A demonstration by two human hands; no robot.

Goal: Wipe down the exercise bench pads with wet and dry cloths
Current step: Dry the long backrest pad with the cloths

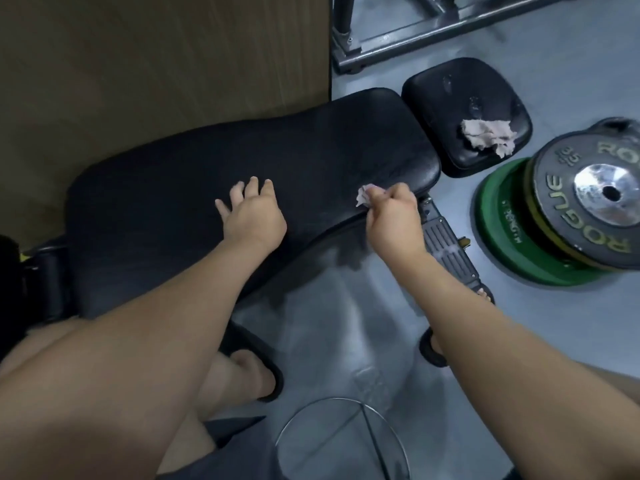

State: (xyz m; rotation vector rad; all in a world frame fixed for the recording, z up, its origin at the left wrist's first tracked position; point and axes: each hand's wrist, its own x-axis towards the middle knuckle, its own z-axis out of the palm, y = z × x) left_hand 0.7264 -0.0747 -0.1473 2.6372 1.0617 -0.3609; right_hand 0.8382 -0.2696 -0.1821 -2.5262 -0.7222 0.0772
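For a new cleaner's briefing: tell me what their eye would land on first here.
First, the two hands on the long black pad: the left hand lies spread on its middle, while the right hand grips a small cloth at its near right edge. Next, a crumpled cloth sits on the small pad beyond, and stacked weight plates lie on the floor to the right.

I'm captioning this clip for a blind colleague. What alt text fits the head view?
A person's left hand rests flat on a long black bench pad while the right hand grips a cloth at its near edge. A second cloth lies crumpled on the smaller pad beyond, next to stacked weight plates on the floor.
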